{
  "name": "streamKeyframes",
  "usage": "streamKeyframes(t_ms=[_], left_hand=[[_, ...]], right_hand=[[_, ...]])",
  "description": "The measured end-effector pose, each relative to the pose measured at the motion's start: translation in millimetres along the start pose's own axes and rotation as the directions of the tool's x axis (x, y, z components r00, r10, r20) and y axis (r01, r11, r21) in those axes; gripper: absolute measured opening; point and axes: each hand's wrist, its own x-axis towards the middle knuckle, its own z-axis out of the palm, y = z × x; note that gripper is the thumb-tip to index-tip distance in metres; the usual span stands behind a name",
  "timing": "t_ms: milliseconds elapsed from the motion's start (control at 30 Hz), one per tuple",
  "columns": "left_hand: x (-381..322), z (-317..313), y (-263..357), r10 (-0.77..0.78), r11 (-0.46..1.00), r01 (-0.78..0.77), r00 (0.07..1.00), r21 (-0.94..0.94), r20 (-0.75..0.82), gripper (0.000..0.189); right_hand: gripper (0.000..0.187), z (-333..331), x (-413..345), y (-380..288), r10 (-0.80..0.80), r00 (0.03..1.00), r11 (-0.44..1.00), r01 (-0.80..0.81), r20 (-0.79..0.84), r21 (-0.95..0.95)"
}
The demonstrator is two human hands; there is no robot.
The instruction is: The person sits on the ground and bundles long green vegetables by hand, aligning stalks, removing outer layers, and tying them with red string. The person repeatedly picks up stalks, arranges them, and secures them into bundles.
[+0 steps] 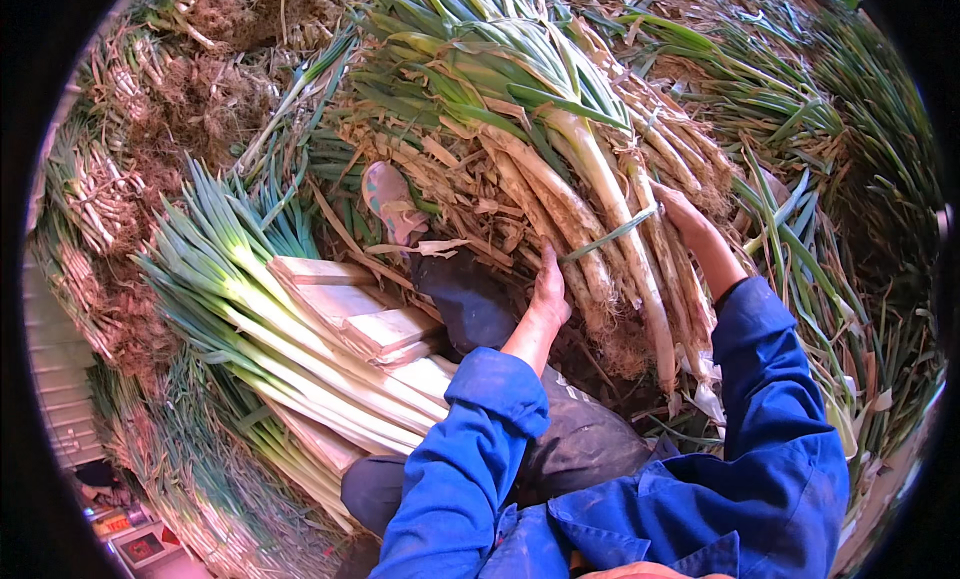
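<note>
A large bundle of unpeeled long green onions lies aslant before me, green leaves away from me and soil-stained, rooted ends towards me. A green leaf tie crosses its stalks. My left hand grips the bundle's left side near the tie, thumb along the outer stalks. On the opposite side my right hand holds the stalks, its fingers partly hidden. Beside my left forearm, peeled onions with clean white shanks rest across a wooden stand. Dry husks litter the ground under the bundle.
My leg and a pink shoe are between the stand and the bundle. More unpeeled onions lie just beyond. Rooted onion bundles are heaped at left, with another pile below. Loose green leaves cover the right side.
</note>
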Motion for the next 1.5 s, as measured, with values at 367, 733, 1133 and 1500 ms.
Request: streamKeyframes(t_ms=[367, 733, 1133, 1500], left_hand=[[-13.9, 1.5, 12.7, -0.119, 0.985, 0.148, 0.956, -0.091, 0.266, 0.087], [-27.4, 4.7, 40.1, 0.63, 0.718, -0.43, 0.737, 0.547, -0.247, 0.054], [-67.3, 63.7, 15.8, 0.408, -0.562, -0.259, 0.74, 0.786, 0.535, 0.097], [-64.9, 51.3, 3.9, 0.438, -0.636, -0.261, 0.653, 0.726, 0.618, 0.086]], right_hand=[[0.031, 35.1, -10.6, 22.7, -0.093, 0.969, 0.99, 0.115, -0.229, 0.086], [0.054, 101.9, -56.9, -27.6, -0.344, 0.906, 0.515, -0.038, -0.247, -0.857], [0.035, 34.8, -74.7, 0.4, -0.489, 0.851, 0.501, 0.455, 0.193, -0.736], [0.023, -6.6, -26.1, 39.5, -0.36, 0.909, 0.241, 0.308, 0.21, -0.92]])
